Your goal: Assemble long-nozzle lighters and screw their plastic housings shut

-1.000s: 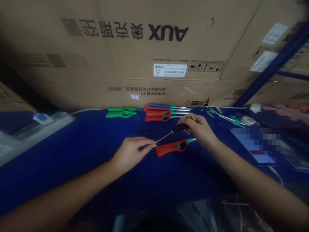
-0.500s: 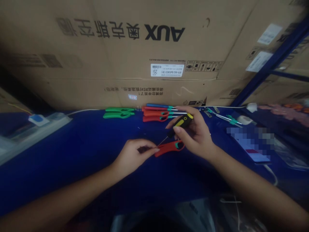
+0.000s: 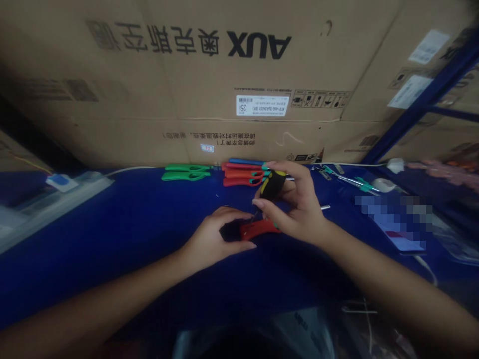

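Note:
My right hand [image 3: 301,204] is closed round the black and yellow handle of a screwdriver [image 3: 274,184], its shaft pointing down and partly hidden. Under it, on the blue surface, lies a red long-nosed lighter [image 3: 259,229]; its grip shows, and a bit of metal tube sticks out beyond my right hand. At the lighter's left end, my left hand [image 3: 215,237] has thumb and fingers spread apart on either side, with nothing visible between them. Whether its fingertips touch the lighter, I cannot tell.
Red lighters [image 3: 239,174] and green lighter handles [image 3: 183,172] lie along the back, before a large cardboard box [image 3: 202,99]. To the right are metal tubes with teal parts [image 3: 359,183] and a phone [image 3: 396,229]. A power strip [image 3: 90,187] lies left.
My left hand has opened from a pinch at the lighter's end, thumb and fingers now apart. My right hand has tipped the screwdriver more upright and shifted slightly left.

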`<state>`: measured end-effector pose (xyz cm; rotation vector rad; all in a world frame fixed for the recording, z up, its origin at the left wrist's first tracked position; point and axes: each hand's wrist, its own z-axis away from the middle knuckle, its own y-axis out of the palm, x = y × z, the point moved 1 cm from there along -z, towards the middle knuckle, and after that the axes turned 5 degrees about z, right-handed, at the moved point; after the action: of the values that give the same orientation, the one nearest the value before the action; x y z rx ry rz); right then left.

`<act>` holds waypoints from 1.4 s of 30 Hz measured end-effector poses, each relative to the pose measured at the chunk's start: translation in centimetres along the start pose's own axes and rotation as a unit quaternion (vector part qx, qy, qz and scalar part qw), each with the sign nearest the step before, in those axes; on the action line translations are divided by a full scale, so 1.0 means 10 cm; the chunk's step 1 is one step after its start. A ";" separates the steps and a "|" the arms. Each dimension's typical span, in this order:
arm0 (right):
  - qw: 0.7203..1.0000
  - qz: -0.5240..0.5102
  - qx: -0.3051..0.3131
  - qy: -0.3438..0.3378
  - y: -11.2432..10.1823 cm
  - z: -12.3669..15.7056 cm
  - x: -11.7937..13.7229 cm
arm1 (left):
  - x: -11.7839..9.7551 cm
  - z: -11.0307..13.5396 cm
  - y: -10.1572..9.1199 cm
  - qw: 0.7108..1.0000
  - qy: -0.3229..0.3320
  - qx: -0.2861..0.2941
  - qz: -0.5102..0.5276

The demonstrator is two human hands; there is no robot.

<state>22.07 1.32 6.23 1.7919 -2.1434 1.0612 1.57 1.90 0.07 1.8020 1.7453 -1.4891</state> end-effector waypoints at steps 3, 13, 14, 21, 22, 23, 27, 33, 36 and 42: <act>1.000 -0.002 -0.023 0.007 0.02 0.05 -0.07 | 0.03 0.02 0.00 0.999 -0.017 0.031 -0.017; 1.000 0.018 0.003 -0.018 0.04 0.09 -0.15 | 0.05 0.04 0.03 0.998 -0.010 0.043 -0.038; 1.000 0.020 0.003 -0.021 0.04 0.10 -0.15 | 0.05 0.04 0.03 0.998 -0.009 0.041 -0.037; 0.999 0.027 0.010 -0.029 0.05 0.12 -0.16 | 0.05 0.03 0.05 0.999 -0.006 0.036 -0.040; 0.999 0.027 0.009 -0.031 0.05 0.12 -0.16 | 0.05 0.03 0.05 0.998 -0.007 0.037 -0.040; 0.999 0.027 0.009 -0.034 0.05 0.11 -0.16 | 0.06 0.04 0.05 0.998 -0.007 0.037 -0.041; 0.998 0.024 0.003 -0.050 0.04 0.11 -0.16 | 0.06 0.04 0.04 0.998 -0.006 0.038 -0.045; 0.998 0.023 0.027 -0.046 0.03 0.12 -0.19 | 0.07 0.04 0.04 0.998 -0.003 0.042 -0.043; 0.998 0.012 0.027 -0.056 0.04 0.13 -0.19 | 0.07 0.04 0.05 0.998 -0.003 0.043 -0.040; 0.998 -0.005 0.027 -0.048 0.06 0.12 -0.16 | 0.06 0.03 0.04 0.998 -0.001 0.046 -0.041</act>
<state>22.34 1.90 4.21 1.9120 -2.1769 1.0628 1.63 1.94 -0.75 1.7921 1.7986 -1.6276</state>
